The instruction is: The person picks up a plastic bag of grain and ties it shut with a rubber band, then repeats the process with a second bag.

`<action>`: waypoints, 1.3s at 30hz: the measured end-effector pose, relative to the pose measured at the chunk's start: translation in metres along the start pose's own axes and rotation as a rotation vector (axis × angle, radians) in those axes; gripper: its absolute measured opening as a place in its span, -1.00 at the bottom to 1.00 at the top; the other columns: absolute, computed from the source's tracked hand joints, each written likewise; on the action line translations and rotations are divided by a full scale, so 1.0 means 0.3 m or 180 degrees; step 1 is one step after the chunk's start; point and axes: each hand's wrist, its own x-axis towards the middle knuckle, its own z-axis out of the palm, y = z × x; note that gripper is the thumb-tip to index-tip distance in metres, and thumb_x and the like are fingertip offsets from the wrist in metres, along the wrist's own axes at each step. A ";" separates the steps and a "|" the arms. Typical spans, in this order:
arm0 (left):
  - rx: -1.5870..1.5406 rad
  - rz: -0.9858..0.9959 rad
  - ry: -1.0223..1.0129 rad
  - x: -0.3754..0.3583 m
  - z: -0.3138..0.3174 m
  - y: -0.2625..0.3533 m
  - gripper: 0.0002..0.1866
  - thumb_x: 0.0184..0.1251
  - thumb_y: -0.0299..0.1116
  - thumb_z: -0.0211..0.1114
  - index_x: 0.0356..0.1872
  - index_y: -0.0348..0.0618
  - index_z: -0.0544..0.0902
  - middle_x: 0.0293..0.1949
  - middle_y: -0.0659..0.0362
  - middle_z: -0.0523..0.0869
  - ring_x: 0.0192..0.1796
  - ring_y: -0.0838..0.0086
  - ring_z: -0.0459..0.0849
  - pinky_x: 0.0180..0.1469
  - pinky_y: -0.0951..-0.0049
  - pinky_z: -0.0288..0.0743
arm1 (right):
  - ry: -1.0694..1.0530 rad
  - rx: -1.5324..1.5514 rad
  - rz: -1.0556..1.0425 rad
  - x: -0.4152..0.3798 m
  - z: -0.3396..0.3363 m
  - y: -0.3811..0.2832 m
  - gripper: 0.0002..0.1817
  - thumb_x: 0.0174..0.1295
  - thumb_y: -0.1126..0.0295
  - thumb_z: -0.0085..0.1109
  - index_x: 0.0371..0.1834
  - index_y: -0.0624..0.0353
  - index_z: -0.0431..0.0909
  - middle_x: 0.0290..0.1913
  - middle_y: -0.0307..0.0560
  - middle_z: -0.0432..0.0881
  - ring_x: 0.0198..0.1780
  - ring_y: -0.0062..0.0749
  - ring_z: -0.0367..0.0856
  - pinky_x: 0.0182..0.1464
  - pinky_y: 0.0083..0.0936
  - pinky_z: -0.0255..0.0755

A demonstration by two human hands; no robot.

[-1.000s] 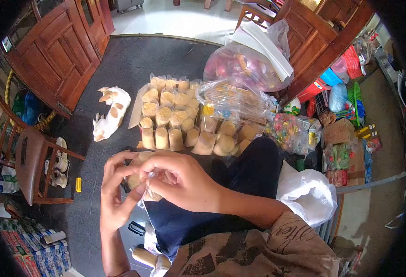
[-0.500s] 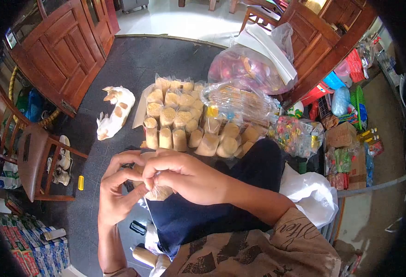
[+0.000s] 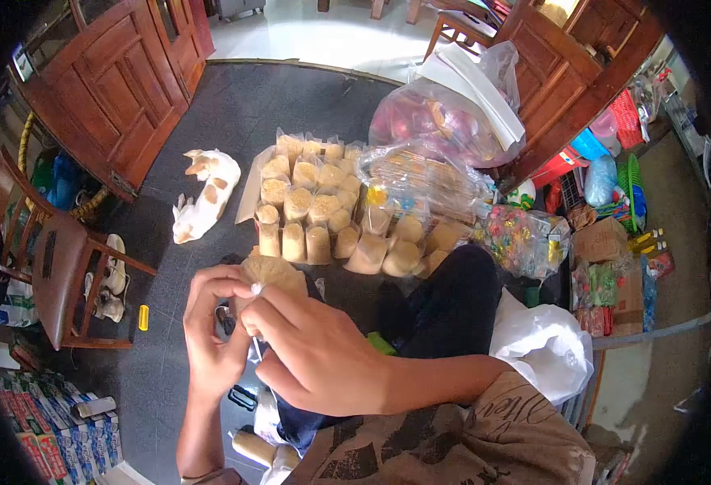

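Both hands meet in front of me at a clear plastic bag of tan grains (image 3: 279, 275), its gathered neck pointing toward me. My left hand (image 3: 216, 323) curls around the neck from the left, thumb and fingers closed on it. My right hand (image 3: 311, 347) pinches at the same neck from the right, its fingertips touching it beside a small white tip. The hands partly hide the bag. Just beyond stand several filled bags of the same tan grains (image 3: 297, 204) in rows on the dark floor.
A white and brown dog (image 3: 210, 194) lies left of the bags. Wrapped bundled sticks (image 3: 420, 182), a large bag of purple items (image 3: 428, 121) and colourful packets (image 3: 521, 242) are at the right. A chair (image 3: 60, 275) stands left. A white plastic bag (image 3: 541, 347) lies by my right knee.
The held bag has tipped away from me, showing its rounded body beyond my fingers. My right hand has turned and moved lower, and a green item now shows by my leg.
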 end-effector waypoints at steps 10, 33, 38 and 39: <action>-0.1071 -0.0999 -0.0626 0.045 -0.085 0.032 -0.82 0.44 -0.46 0.32 -0.07 -0.35 0.72 0.08 0.07 0.62 0.20 0.37 0.57 0.29 0.37 0.38 | -0.0131 0.0312 0.0050 0.012 -0.011 0.008 -0.58 0.20 0.42 0.22 0.09 0.32 0.35 0.03 0.20 0.45 -0.02 0.19 0.59 -0.04 -0.03 0.54; -0.0759 -0.1125 -0.0088 0.032 -0.050 0.046 -0.82 0.64 -0.39 0.25 -0.14 -0.31 0.68 0.01 0.23 0.48 -0.01 0.63 0.46 -0.02 0.61 0.35 | 0.0239 -0.1637 -0.0918 -0.029 0.071 0.074 -0.62 0.07 0.31 0.39 -0.05 0.14 0.54 -0.08 -0.07 0.43 -0.07 -0.18 0.55 -0.03 -0.30 0.52; -0.0916 -0.0972 0.0041 0.016 -0.047 0.011 -0.83 0.62 -0.40 0.23 -0.13 -0.28 0.70 0.03 0.24 0.49 0.01 0.62 0.45 -0.01 0.60 0.31 | 0.0185 -0.0501 -0.0319 -0.051 0.053 0.075 -0.61 0.16 0.39 0.33 0.04 0.19 0.50 0.00 0.04 0.50 0.01 -0.04 0.61 0.06 -0.21 0.54; -0.0923 -0.0959 0.0097 0.008 -0.054 0.002 -0.83 0.62 -0.40 0.22 -0.13 -0.27 0.71 0.03 0.24 0.49 0.02 0.62 0.45 -0.01 0.59 0.31 | 0.0131 -0.0087 -0.0120 -0.054 0.050 0.074 -0.62 0.19 0.41 0.32 0.07 0.21 0.49 0.02 0.08 0.51 0.02 0.00 0.61 0.08 -0.19 0.54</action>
